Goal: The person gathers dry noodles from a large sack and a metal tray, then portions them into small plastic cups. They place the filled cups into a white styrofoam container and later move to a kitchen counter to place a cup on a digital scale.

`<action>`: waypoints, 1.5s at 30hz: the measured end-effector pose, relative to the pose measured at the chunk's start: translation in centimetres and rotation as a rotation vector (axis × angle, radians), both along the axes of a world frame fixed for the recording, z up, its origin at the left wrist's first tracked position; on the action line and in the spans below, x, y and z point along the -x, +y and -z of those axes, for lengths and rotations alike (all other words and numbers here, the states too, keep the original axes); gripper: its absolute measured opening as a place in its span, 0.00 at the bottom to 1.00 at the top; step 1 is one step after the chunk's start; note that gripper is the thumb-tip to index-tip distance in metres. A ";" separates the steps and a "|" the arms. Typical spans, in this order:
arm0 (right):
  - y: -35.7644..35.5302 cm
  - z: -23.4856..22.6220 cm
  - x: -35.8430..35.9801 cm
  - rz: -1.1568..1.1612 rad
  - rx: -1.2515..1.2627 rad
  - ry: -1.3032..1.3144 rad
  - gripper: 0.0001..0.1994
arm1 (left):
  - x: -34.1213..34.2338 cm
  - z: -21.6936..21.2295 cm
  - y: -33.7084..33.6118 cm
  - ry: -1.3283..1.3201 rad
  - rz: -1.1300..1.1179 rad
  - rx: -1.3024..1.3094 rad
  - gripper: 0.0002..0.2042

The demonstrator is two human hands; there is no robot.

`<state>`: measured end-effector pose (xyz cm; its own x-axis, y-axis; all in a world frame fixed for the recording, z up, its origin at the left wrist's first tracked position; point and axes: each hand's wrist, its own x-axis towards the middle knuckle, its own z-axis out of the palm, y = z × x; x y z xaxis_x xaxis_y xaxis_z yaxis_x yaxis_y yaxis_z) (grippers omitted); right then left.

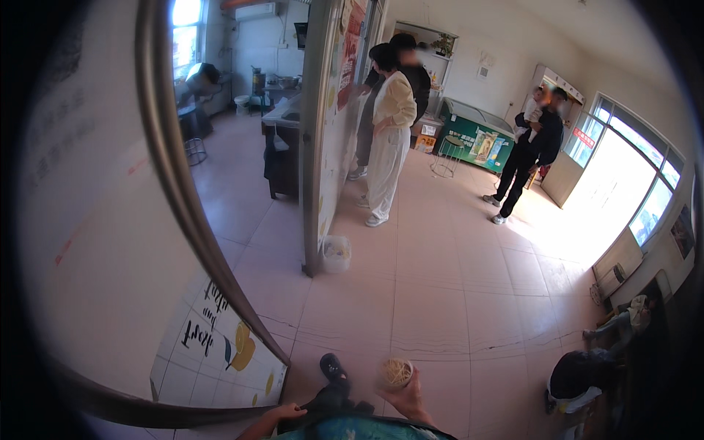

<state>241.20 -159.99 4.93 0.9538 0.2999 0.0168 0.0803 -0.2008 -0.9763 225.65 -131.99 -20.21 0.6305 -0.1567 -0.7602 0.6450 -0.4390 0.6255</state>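
Low in the head view, my right hand (415, 400) is wrapped round a round tub of thin, pale, stick-like strips (397, 372). The strips lie criss-crossed at its top, and I cannot make out whether they are food or small sticks. My left hand (286, 412) is near my dark trouser leg, its fingers curled together. Anything inside it is hidden. Below, one of my dark shoes (331, 365) is on the pink tiled floor (440, 315).
A door frame (312, 147) opens on a kitchen at left. A translucent bin (336, 254) stands beside it. Several people stand farther off, one holding a child, near a green chest freezer (477, 138) and a stool (449, 152). Seated people are at lower right.
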 end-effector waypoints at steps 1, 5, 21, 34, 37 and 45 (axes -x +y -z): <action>1.6 0.1 -2.0 -0.035 -0.037 0.007 0.44 | -2.2 -1.2 0.8 0.096 0.039 -0.101 0.32; 8.2 0.3 -10.6 -0.289 0.216 -0.040 0.40 | -14.5 -11.1 1.4 -0.412 -0.360 -0.030 0.36; 42.7 2.3 -31.1 -1.390 0.128 -0.457 0.28 | -27.0 -21.7 16.7 -0.860 -1.262 -0.681 0.49; 74.3 2.1 -46.1 -1.490 0.230 -0.764 0.19 | -38.3 -25.2 36.8 -0.846 -1.827 -0.987 0.45; 80.5 6.3 -46.8 -1.395 0.069 -0.642 0.27 | -40.3 -25.2 41.3 -0.799 -1.816 -1.016 0.46; 82.7 22.0 -57.0 -1.884 0.920 0.480 0.25 | -43.6 -23.1 60.0 -0.837 -1.742 -0.820 0.46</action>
